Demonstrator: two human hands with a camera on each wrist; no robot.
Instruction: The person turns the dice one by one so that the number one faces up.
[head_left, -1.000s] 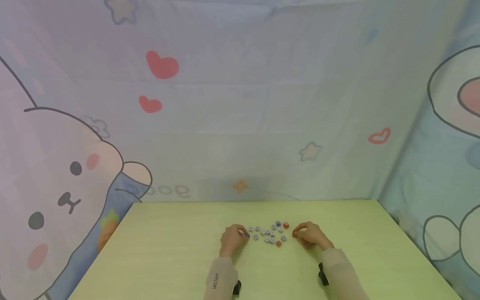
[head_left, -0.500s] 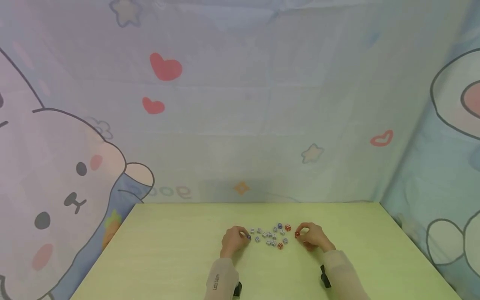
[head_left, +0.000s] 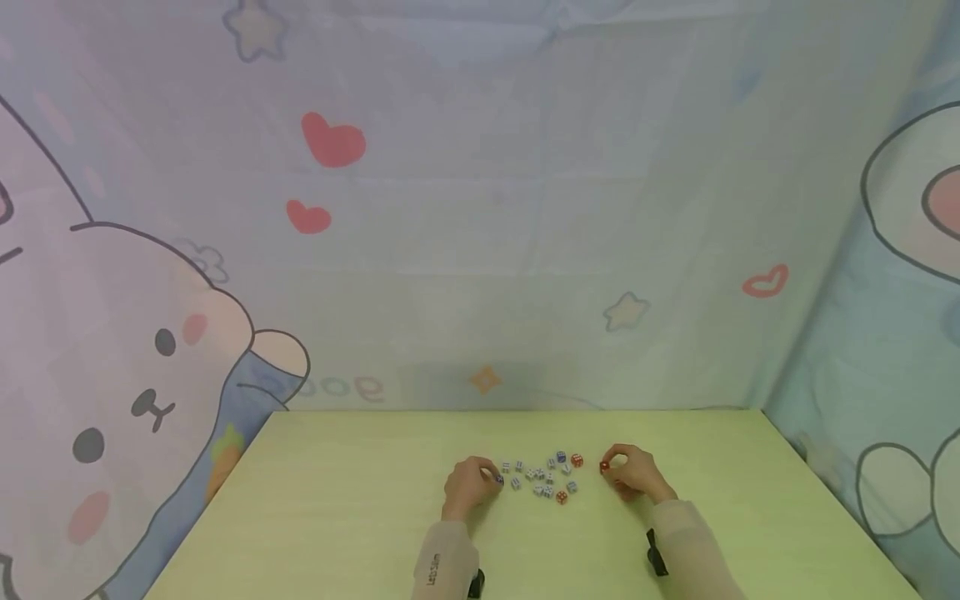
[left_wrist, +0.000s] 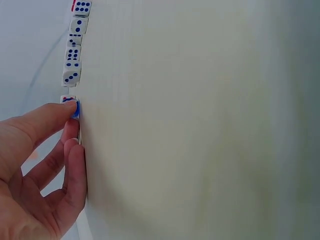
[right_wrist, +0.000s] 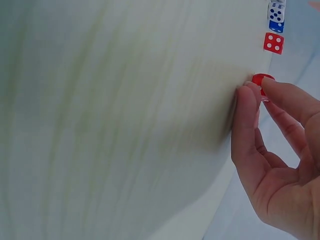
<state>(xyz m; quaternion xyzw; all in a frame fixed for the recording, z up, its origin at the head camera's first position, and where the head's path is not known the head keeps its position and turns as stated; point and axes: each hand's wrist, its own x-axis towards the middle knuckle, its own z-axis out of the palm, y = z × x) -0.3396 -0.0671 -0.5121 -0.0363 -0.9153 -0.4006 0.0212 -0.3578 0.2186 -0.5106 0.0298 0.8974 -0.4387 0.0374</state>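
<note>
My left hand [head_left: 468,485] pinches a blue die [left_wrist: 76,109] between thumb and fingertips, at the left end of a loose group of dice. My right hand [head_left: 633,471] pinches a red die [right_wrist: 263,82] to the right of that group, its thumb covering part of the die. White dice [head_left: 540,474] with dark pips lie scattered between the hands. Among them sit a blue die [head_left: 561,457] and a red die [head_left: 577,460] at the back, and another red die [head_left: 562,497] at the front.
The pale yellow-green table [head_left: 337,500] ends at a printed cloth backdrop [head_left: 480,208] behind, with more printed cloth [head_left: 885,350] at the right. Each sleeve has a black strap piece [head_left: 656,554] near the wrist.
My right hand has moved to the right with the red die, away from the group. The left hand stays at the left end with the blue die. The head view has shifted slightly.
</note>
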